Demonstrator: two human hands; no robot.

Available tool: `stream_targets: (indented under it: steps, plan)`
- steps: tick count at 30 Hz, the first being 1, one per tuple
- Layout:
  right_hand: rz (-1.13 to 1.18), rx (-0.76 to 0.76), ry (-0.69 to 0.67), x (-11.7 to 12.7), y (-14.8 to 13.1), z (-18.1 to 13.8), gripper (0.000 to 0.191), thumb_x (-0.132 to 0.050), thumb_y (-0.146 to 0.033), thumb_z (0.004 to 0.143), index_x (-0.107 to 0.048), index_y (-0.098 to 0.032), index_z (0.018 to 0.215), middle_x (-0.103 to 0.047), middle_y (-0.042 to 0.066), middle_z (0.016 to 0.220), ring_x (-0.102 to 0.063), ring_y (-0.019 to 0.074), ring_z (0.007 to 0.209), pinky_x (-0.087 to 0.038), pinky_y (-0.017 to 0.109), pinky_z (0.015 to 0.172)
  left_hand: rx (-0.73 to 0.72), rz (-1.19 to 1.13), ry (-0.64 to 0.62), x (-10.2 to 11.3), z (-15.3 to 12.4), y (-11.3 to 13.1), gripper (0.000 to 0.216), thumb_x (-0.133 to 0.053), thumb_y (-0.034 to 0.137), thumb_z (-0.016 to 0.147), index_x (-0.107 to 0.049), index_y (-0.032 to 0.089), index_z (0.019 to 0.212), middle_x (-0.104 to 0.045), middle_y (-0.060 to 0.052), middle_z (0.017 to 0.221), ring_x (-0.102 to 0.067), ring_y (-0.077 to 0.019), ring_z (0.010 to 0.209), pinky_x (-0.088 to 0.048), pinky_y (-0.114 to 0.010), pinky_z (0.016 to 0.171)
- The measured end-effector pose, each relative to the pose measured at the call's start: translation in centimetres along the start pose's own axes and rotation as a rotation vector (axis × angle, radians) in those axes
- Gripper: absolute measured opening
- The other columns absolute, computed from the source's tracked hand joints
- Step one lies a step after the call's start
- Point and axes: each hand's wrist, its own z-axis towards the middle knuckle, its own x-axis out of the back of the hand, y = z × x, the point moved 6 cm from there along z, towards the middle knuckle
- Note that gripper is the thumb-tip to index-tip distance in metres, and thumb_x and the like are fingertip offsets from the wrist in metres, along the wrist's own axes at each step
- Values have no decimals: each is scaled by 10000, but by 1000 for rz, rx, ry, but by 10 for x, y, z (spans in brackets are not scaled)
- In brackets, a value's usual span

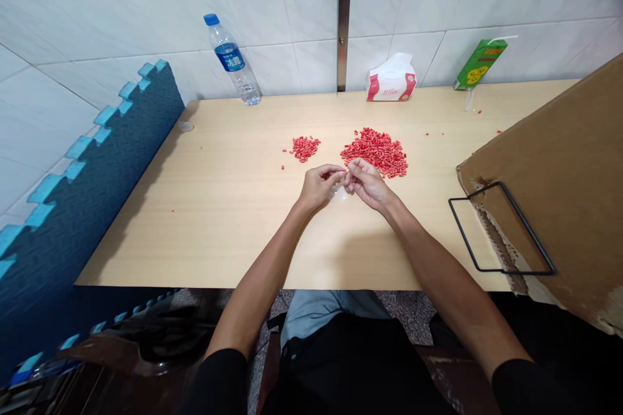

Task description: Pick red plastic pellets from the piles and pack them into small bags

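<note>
My left hand (pixel 321 183) and my right hand (pixel 366 183) meet fingertip to fingertip just above the table, both closed in a pinch. A speck of red shows where they touch, seemingly one small red piece; its exact shape is hidden by the fingers. Something clear, like plastic, lies partly covered beneath the hands (pixel 339 192). Right behind my right hand spreads a large pile of small red cylinder-like pieces (pixel 377 148). A smaller pile of the same red pieces (pixel 305 148) lies to the left, beyond my left hand, with a few strays beside it.
Along the tiled wall stand a water bottle (pixel 233 61), a tissue pack (pixel 391 81) and a green drink carton (pixel 479 65). A cardboard box (pixel 549 194) with a black wire frame (pixel 528 227) borders the right. Blue foam mats (pixel 102 188) line the left table edge (pixel 146 277).
</note>
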Motion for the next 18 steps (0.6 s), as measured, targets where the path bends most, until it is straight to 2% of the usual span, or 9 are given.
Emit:
stream_targets:
  steps: [2, 4, 6, 8, 10, 13, 16, 18]
  plan:
    - [-81, 65, 132, 7, -5, -1, 351, -628, -535, 794, -462, -226, 779, -541, -55, 529, -438, 96, 403, -310, 219, 403, -7, 84, 76, 15, 5, -4, 225, -700, 342, 721, -719, 140, 819, -712, -61, 794, -627, -158, 707, -503, -291, 696]
    - [-246, 178, 338, 20, -14, -4, 360, -549, -549, 841, -439, -227, 722, -486, -60, 502, -398, 97, 399, -296, 227, 408, -43, 215, 157, 30, 9, -4, 219, -657, 339, 767, -716, 153, 867, -707, -73, 860, -627, -179, 779, -501, -322, 761]
    - [-530, 298, 537, 31, -25, -11, 351, -499, -518, 875, -446, -223, 691, -467, -50, 518, -417, 113, 451, -334, 245, 468, -73, 420, 294, 47, 11, -1, 257, -607, 319, 813, -685, 181, 1015, -679, -91, 1007, -607, -215, 924, -471, -373, 870]
    - [-891, 372, 646, 34, -34, -16, 293, -478, -444, 896, -506, -215, 716, -511, -23, 580, -485, 146, 557, -386, 283, 583, -70, 632, 441, 58, 10, 4, 339, -569, 291, 839, -613, 206, 1164, -609, -112, 1164, -543, -256, 1088, -410, -425, 966]
    - [-1222, 396, 632, 29, -36, -14, 209, -476, -360, 897, -583, -203, 809, -599, 23, 715, -546, 190, 712, -397, 334, 717, -36, 777, 505, 61, 8, 6, 348, -541, 271, 852, -584, 219, 1193, -559, -119, 1223, -485, -280, 1169, -365, -451, 1006]
    - [-1545, 384, 490, 17, -30, -7, 204, -485, -293, 894, -631, -190, 992, -648, 93, 957, -542, 255, 925, -343, 398, 842, 8, 861, 440, 54, 8, 4, 211, -521, 264, 859, -655, 234, 1019, -603, -91, 1122, -495, -279, 1125, -356, -447, 988]
    - [-1690, 360, 360, 6, -23, 1, 263, -483, -300, 910, -627, -195, 1104, -633, 124, 1019, -506, 287, 972, -305, 425, 843, -2, 836, 374, 46, 8, 2, 140, -537, 257, 838, -672, 221, 839, -652, -66, 995, -520, -271, 1035, -351, -446, 967]
    - [-1729, 366, 308, 2, -20, 4, 266, -477, -306, 921, -637, -207, 1109, -626, 127, 1006, -487, 294, 970, -291, 435, 832, -32, 781, 343, 43, 8, 1, 121, -555, 245, 813, -668, 210, 783, -665, -59, 933, -529, -258, 991, -366, -427, 944]
